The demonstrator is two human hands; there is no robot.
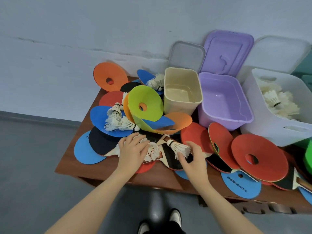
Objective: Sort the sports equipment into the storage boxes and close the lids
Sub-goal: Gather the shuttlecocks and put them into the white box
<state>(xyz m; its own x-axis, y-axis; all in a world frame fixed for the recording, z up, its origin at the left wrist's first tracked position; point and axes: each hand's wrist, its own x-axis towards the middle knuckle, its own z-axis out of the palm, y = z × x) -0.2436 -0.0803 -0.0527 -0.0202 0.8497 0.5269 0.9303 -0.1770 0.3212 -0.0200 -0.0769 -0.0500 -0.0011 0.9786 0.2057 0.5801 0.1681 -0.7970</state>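
Observation:
A heap of flat marker discs, table-tennis paddles and white shuttlecocks covers the brown table (108,168). My left hand (132,150) lies over a clump of shuttlecocks (152,150) at the heap's front, fingers curled onto the feathers. My right hand (191,157) pinches the feathers of another shuttlecock (179,147) lying on a paddle (170,159). Behind stand three open boxes: a beige box (183,74), empty, a purple box (224,117), empty, and a white box (276,132) that holds shuttlecocks. A green disc (145,102) stands tilted at mid-heap.
Lids lean on the wall behind the boxes: a grey lid (187,54), a purple lid (228,51), a white lid (280,51). Red discs (260,157) overlap at the right. More shuttlecocks (118,120) lie on a blue disc. Something green (308,154) sits at the right edge.

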